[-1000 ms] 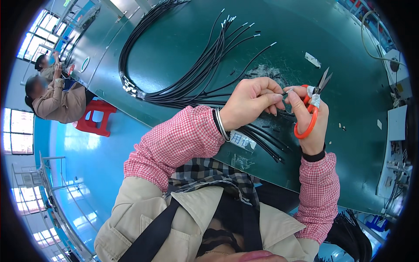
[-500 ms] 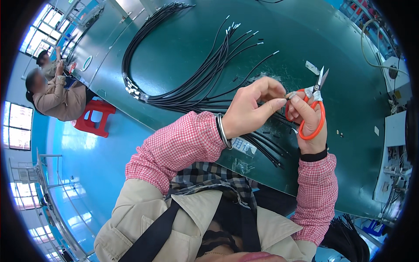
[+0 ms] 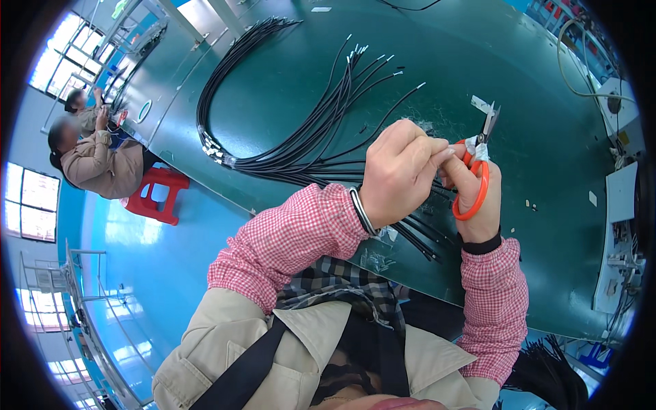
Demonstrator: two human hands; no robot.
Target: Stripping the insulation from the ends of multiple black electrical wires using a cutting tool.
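Observation:
My right hand [image 3: 476, 195] is closed round the orange-handled scissors [image 3: 482, 152], whose loops hang about its fingers. White wrapping covers the scissors near the pivot, and the blades point away from me, slightly parted. Close by, my left hand [image 3: 402, 171] is closed, its thumb and fingertips pinched together against the tips of my right thumb and finger. Whatever lies between the fingertips is hidden. Under my hands runs a bundle of black cables [image 3: 273, 160], curved across the table, bound with clear wrap at its left bend, with pale tips on several loose ends.
The green table [image 3: 547, 225] carries a white label strip [image 3: 482, 104], thread-like scraps and small bits. White equipment boxes [image 3: 618, 236] with wires line the right edge. At left, two people sit along the table, near a red stool [image 3: 158, 195]. More black cables [image 3: 550, 376] hang at lower right.
My left hand has turned and its spread fingers have closed in a pinch beside the right. The right hand and scissors have shifted slightly left. The whole view has shifted a little.

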